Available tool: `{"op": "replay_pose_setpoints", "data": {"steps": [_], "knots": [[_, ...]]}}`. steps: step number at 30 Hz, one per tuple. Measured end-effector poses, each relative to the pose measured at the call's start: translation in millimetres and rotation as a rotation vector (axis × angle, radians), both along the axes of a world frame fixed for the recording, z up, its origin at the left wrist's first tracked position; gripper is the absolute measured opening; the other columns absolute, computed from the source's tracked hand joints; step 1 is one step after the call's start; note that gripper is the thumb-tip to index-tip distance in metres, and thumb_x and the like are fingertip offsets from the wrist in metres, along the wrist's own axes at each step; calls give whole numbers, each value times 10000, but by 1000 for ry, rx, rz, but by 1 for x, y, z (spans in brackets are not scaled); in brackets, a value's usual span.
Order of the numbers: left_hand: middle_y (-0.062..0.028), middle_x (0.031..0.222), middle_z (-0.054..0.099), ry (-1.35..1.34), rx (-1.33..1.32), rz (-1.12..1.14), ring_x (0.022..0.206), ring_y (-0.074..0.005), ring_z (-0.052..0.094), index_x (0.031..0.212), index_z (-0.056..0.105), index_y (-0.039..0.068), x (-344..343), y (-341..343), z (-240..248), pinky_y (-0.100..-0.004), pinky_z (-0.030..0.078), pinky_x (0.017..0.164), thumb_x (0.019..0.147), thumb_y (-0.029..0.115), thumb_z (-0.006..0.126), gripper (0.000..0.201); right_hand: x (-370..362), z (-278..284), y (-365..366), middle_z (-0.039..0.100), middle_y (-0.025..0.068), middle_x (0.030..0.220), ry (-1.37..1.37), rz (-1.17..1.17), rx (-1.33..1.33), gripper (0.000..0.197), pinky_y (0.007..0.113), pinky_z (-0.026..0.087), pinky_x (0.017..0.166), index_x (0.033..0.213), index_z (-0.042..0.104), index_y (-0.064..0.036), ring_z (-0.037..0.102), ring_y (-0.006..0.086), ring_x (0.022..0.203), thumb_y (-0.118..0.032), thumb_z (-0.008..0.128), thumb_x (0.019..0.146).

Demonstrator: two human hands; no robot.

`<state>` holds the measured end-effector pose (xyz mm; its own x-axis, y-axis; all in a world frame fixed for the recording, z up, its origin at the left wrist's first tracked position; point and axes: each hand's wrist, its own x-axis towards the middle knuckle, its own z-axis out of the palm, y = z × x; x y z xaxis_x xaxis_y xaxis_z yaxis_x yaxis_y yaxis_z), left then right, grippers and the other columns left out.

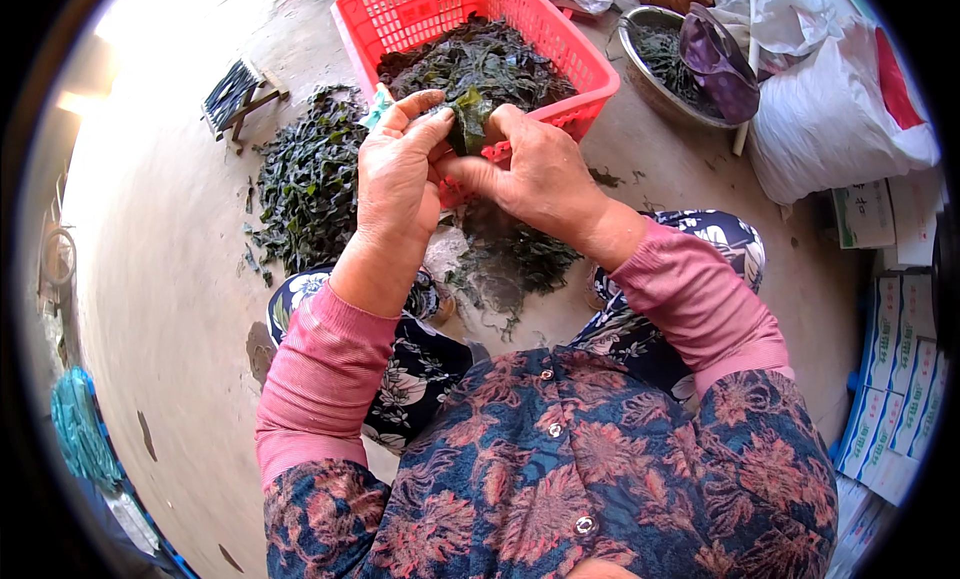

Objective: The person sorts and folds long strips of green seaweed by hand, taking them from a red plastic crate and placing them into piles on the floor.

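Both my hands are raised in front of me, over the near edge of a red plastic basket. A dark green piece of seaweed is stretched between them. My left hand pinches it with thumb and fingers; a small teal thing shows behind that hand, too hidden to name. My right hand has closed its fingers on the other side of the piece. Dark seaweed fills much of the basket. On the floor, one seaweed pile lies left of my left hand, and a smaller heap below my wrists.
A small folding stool stands at the far left. Back right are a metal basin of seaweed, a purple cloth-like thing and a stuffed white sack. Stacked boxes line the right side; a teal bundle lies at left.
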<state>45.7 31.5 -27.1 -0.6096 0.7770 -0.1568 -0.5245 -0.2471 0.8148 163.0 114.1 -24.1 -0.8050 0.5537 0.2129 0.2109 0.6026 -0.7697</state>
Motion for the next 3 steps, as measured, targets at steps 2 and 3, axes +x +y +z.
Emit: {"op": "replay_pose_setpoints", "data": {"steps": [2,3], "knots": [[-110,882,587,20,-17,-6,740,-177,597,1018,473,7,2,2,0,-293,515,666,794,5,519,229,-3,-9,9,595,165,767,55,-38,-80,388,402,456,667,872,531,-34,588,325,731,-365,643,704],[-120,906,588,31,-25,-7,749,-179,598,1030,470,10,1,5,1,-292,512,682,797,14,519,238,-5,-16,15,600,162,779,99,-38,-154,378,403,457,670,885,540,-57,592,319,738,-371,643,702]]}}
